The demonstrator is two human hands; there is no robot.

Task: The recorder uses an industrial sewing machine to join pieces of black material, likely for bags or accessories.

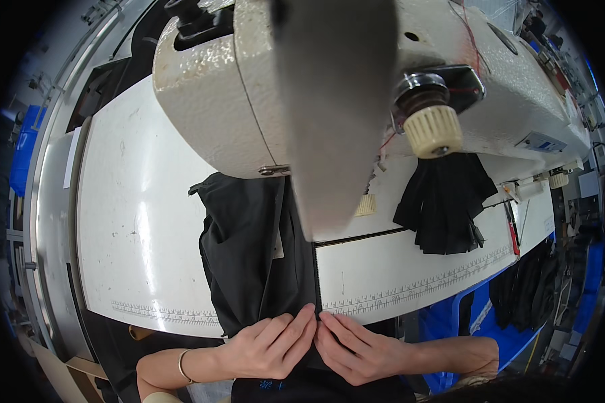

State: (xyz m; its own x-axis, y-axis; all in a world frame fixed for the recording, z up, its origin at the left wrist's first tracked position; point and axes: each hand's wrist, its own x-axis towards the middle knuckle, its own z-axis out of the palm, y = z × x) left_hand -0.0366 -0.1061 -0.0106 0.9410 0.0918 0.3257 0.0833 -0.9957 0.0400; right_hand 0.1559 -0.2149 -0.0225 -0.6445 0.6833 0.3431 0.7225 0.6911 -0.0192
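Observation:
A piece of black fabric lies in folds on the white sewing table, running from under the head of a sewing machine to the table's front edge. Along its right side runs a straight, narrow dark edge. My left hand rests over the near end of the fabric, fingers closed on that edge. Close beside it, my right hand pinches the same edge from the right. The fingertips nearly meet. A grey blurred part of the machine hides the needle area.
A stack of black fabric pieces lies right of the machine's needle area. Red-handled tool sits near the table's right edge. Printed rulers line the front of the white table. Blue bin with dark cloth stands at the lower right.

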